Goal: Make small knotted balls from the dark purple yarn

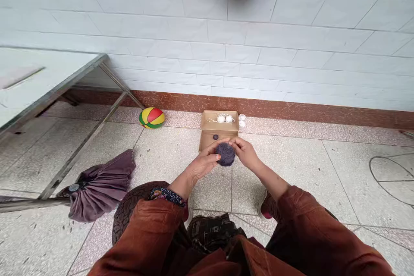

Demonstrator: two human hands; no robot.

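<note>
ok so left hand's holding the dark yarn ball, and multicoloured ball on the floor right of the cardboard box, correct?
No: the multicoloured ball is on the floor left of the cardboard box, not right, in the head view. The left hand does hold the dark yarn ball.

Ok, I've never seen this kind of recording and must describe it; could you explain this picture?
There is no machine here: a person works bare-handed. The single picture comes from a camera worn on the head, looking forward and down. The left hand holds a round, dark purple-grey ball of yarn; the right hand has its fingers at the ball's upper edge. Beyond them, on the pale speckled tiled floor, sits an open brown cardboard box with two small round white balls and one small round dark ball inside. More white balls lie just beside it.
</note>
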